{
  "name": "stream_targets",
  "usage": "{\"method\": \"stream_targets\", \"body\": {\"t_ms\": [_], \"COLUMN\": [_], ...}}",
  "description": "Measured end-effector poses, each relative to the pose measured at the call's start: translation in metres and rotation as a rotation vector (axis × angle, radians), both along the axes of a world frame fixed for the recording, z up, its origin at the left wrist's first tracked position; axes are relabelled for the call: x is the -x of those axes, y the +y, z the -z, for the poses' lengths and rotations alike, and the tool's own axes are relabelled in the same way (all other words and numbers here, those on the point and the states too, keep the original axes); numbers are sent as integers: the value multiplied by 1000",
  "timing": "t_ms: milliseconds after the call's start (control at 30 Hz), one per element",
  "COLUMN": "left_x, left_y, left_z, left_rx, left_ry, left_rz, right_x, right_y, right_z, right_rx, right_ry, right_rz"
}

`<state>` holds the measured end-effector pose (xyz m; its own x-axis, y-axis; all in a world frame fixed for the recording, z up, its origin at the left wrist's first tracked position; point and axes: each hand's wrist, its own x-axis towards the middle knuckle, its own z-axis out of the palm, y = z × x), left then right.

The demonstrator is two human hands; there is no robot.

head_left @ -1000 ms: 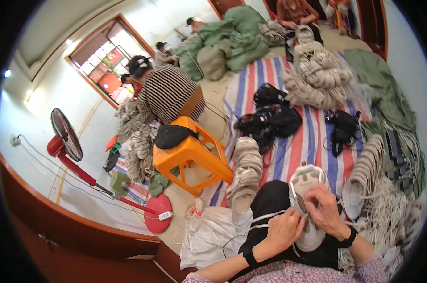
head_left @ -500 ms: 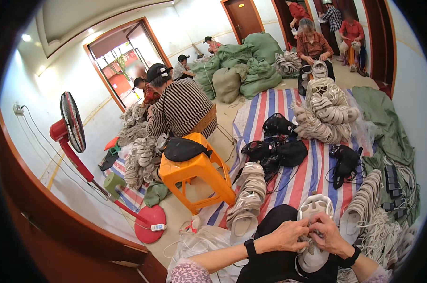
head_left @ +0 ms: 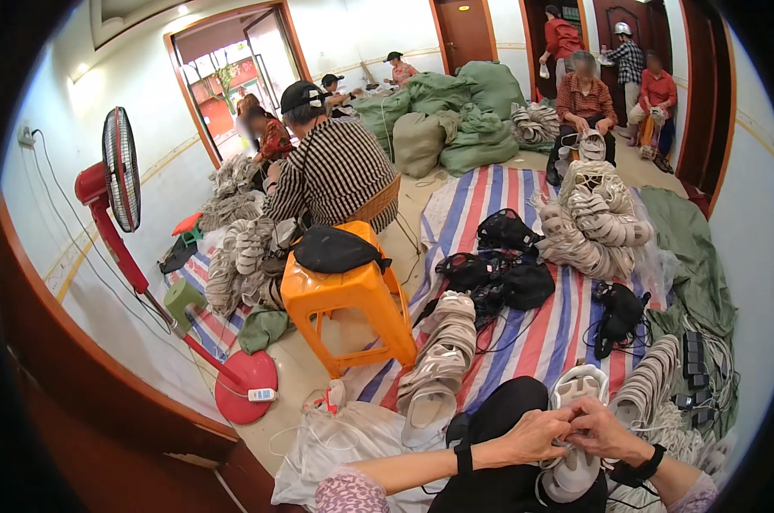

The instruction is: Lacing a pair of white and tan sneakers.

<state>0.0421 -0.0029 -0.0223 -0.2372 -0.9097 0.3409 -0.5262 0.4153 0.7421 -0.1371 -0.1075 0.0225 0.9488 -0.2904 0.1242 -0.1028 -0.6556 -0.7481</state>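
Observation:
A white and beige shoe (head_left: 570,479) rests on my lap, its length pointing away from me. Over its middle, my left hand (head_left: 534,436) and my right hand (head_left: 606,430) meet with bent, pinched fingertips. Whatever the fingers grip is too small and too covered to make out. Both wrists wear black bands. Left of my knee lies a row of nested white and beige shoes (head_left: 445,355). Another nested row (head_left: 647,380) lies to the right, beside a heap of loose white laces (head_left: 673,445).
A striped sheet (head_left: 523,342) covers the floor ahead, with black mesh pieces (head_left: 511,278) and a shoe pile (head_left: 594,222). An orange stool (head_left: 344,295) and red fan (head_left: 122,184) stand left. A person in stripes (head_left: 335,175) sits nearby; green sacks (head_left: 438,120) lie beyond.
The view has shifted slightly. My fingertips have come together above the shoe, with the left hand nearer the right. A seated person across the sheet has raised their head.

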Motion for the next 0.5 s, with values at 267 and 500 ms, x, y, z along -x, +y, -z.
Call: {"method": "stream_targets", "body": {"t_ms": [267,500], "left_x": [6,6], "left_y": [1,1], "left_z": [-2,-8], "left_rx": [84,63], "left_ry": [-40,-82], "left_rz": [-49,-44], "right_x": [2,4], "right_y": [-2,-1], "right_z": [1,4], "right_rx": [-33,1], "right_ry": [36,1], "right_rz": [6,23]}}
